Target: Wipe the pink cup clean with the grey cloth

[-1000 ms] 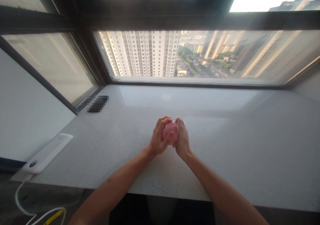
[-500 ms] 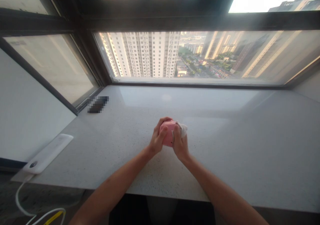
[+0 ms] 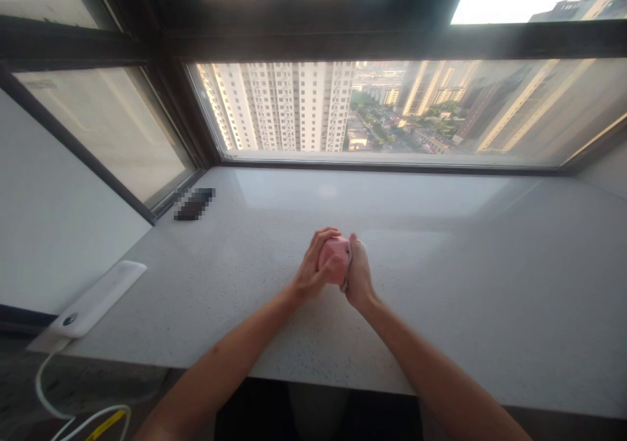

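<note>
A small pink object (image 3: pixel 333 250) with rounded edges is held between my two hands over the pale counter; its exact kind I cannot make out. My left hand (image 3: pixel 311 266) wraps its left side, fingers over the far top and thumb across the near face. On the opposite side my right hand (image 3: pixel 361 272) lies along the object, thumb pointing up. Between that palm and the object shows a thin strip of white cloth or tissue (image 3: pixel 349 266), mostly hidden by the hand. A small dark mark sits near the object's right edge.
A white power strip (image 3: pixel 100 300) with a cord (image 3: pixel 44 382) lies at the counter's left edge. A dark pixelated item (image 3: pixel 194 204) rests in the back left corner. Dark-framed windows (image 3: pixel 382 165) border the speckled counter (image 3: pixel 465 284) behind and at the left.
My right hand has shifted slightly right and turned flatter against the pink object's side. The white cloth that bulged behind it is now mostly covered. My left thumb has moved farther across the object.
</note>
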`<state>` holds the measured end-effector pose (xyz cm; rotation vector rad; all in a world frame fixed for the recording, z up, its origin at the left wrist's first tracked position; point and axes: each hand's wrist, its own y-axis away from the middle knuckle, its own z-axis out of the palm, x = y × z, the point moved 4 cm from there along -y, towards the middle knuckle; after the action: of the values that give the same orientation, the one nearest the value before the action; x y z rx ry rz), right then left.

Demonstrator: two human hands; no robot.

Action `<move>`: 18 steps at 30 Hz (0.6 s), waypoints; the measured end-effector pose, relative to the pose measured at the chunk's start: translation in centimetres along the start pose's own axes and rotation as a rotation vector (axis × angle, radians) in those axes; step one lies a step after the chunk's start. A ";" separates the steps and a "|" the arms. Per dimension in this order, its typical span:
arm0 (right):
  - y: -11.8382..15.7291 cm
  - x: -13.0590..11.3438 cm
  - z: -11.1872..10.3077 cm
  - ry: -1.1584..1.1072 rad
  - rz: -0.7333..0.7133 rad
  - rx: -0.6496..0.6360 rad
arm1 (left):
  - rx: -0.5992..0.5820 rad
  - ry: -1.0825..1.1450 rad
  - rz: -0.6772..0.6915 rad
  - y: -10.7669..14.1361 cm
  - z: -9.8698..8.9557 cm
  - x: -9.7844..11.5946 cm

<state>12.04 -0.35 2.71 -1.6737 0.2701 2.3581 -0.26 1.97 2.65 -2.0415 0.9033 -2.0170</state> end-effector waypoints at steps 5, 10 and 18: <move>0.6 -0.8 0.0 0.192 -0.125 -0.062 | 0.162 0.131 -0.162 0.2 0.4 0.0; 0.5 -0.8 -0.2 0.116 -0.043 0.041 | 0.163 -0.024 0.054 -0.1 -0.1 1.5; 0.6 -0.9 -0.2 0.218 -0.099 0.019 | 0.229 0.078 -0.095 0.2 0.2 1.1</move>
<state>12.29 -1.03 3.51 -1.8916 0.2400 2.0979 -0.21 1.24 3.46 -1.9274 0.5655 -2.1496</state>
